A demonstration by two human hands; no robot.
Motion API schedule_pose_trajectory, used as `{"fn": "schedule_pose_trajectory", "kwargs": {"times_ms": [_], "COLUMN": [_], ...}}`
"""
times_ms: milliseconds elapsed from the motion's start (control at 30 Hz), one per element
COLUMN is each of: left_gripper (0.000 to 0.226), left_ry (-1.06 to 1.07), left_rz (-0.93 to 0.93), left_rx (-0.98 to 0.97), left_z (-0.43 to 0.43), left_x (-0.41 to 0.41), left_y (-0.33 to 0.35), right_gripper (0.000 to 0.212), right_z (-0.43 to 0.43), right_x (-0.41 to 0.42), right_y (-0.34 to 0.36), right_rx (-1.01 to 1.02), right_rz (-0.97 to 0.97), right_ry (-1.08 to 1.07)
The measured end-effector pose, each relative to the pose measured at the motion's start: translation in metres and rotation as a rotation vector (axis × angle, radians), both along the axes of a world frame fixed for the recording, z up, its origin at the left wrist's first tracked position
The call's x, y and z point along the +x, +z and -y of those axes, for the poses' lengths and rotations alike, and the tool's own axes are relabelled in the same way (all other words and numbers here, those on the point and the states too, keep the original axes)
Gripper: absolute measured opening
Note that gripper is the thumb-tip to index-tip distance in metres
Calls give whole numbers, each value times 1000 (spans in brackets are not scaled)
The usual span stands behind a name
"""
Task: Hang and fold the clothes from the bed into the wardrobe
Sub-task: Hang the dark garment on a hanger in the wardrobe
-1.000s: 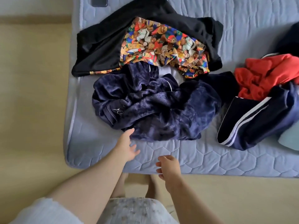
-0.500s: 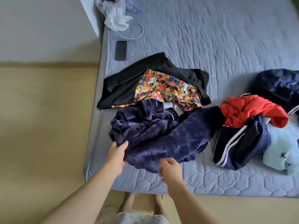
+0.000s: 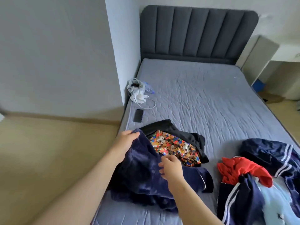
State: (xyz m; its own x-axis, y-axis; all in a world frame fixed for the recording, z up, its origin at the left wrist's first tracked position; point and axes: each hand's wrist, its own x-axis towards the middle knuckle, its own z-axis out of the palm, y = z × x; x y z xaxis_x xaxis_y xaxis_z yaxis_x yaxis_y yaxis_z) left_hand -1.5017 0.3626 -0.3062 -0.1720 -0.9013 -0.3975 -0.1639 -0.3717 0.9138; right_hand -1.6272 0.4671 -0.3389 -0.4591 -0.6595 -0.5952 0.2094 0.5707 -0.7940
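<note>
At the near left corner of the bed [image 3: 211, 103], the navy plush garment [image 3: 142, 172] hangs partly raised. Its length runs from the left hand [image 3: 128, 140], gripping its top edge, toward the right hand [image 3: 172, 168], whose curled fingers pinch its middle.

Navy velour garment [image 3: 142, 174] in left hand [image 3: 128, 139] and, seemingly, right hand [image 3: 172, 168], on the bed [image 3: 211, 103].

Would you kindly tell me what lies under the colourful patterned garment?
A black garment shows beneath the colourful patterned garment, past its far and right edges. The navy fleece garment, gripped by the left hand, covers its near left edge, so anything under there is hidden.
</note>
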Motion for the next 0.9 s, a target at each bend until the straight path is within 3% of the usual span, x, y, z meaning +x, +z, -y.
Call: {"fn": "schedule_pose_trajectory", "kwargs": {"times_ms": [300,400,467,633,700,833,900], "left_gripper": [14,15,15,6,11,27,29], "left_ry": [-298,-354,-426,-446,-538,-519,-486], "left_rz": [-234,-296,-239,332,538,585,545], "left_rx": [-533,-654,-703,-764,-658,-406,-367], "left_z": [10,5,7,26,26,11,2], "left_x": [17,19,19,7,10,28,30], "left_y": [169,198,201,133,80,-3,-16], "right_gripper": [18,22,25,33,30,25,25], "right_z": [41,45,47,49,43,26,16], "right_x": [5,-2,-3,2,4,4,5], "right_y": [101,131,139,120,100,57,40], "right_rx": [-394,-531,-570,-518,-409,-203,-109], "right_rz": [-59,-171,-246,-250,-254,-255,-230], "right_ry": [-64,-82,-54,51,97,161,183]}}
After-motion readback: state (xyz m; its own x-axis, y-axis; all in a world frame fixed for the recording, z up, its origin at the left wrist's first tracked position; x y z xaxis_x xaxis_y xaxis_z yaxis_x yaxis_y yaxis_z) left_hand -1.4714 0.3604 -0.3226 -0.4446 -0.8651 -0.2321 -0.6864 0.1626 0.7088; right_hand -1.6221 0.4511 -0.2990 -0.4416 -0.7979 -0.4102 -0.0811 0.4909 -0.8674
